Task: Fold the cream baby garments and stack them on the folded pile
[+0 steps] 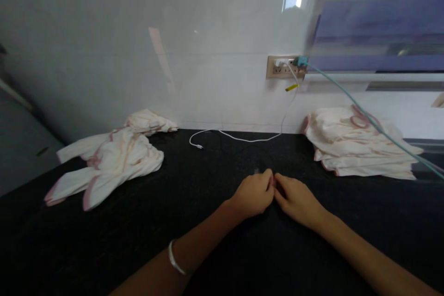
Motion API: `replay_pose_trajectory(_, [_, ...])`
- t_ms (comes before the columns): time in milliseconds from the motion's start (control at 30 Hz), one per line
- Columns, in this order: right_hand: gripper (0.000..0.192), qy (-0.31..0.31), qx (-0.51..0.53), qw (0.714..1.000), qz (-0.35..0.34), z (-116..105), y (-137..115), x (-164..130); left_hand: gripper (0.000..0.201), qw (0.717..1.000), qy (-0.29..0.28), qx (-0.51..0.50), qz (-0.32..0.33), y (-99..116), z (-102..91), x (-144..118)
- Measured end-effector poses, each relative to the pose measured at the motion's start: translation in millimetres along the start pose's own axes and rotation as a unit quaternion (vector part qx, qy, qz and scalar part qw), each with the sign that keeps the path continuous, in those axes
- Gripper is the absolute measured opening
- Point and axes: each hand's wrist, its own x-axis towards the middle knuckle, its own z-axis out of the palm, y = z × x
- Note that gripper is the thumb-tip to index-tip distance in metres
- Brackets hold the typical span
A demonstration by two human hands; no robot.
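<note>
My left hand (255, 193) rests on the black countertop (208, 180), its fingers curled closed. Beside it, my right hand (295, 198) is also closed, thumb and fingers bent inward. The two hands meet at the fingertips, and no object shows in either one. Left of them lies a rumpled white garment (120, 157) with pink trim, its sleeves spread toward the near left. To the right stands a stack of folded white clothes (357, 143) with similar pink edging.
A white charging cable (239, 139) runs along the back of the counter from a wall socket (272, 67). Out of the same socket, a teal cord (350, 97) crosses in front of the stack. Behind is a glossy pale wall (215, 88); a purple panel (374, 27) is upper right.
</note>
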Motion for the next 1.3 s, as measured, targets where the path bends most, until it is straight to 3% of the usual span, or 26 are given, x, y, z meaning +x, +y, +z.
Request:
replay_pose_trajectory(567, [0.006, 0.015, 0.030, 0.999, -0.006, -0.2, 1.6, -4.4, 0.013, 1.000, -0.011, 0.000, 0.017, 3.0, -0.9, -0.7])
replay_pose_trajectory(1000, [0.008, 0.005, 0.045, 0.999, 0.001, 0.1, 3.0, -2.6, 0.014, 0.996, -0.012, 0.077, 0.053, 0.8, 3.6, -2.1])
replay_pose_trajectory(1300, [0.008, 0.007, 0.047, 0.999, 0.004, 1.0, 3.9, -2.9, 0.017, 0.988, -0.045, 0.140, 0.057, 6.3, -0.4, -3.6])
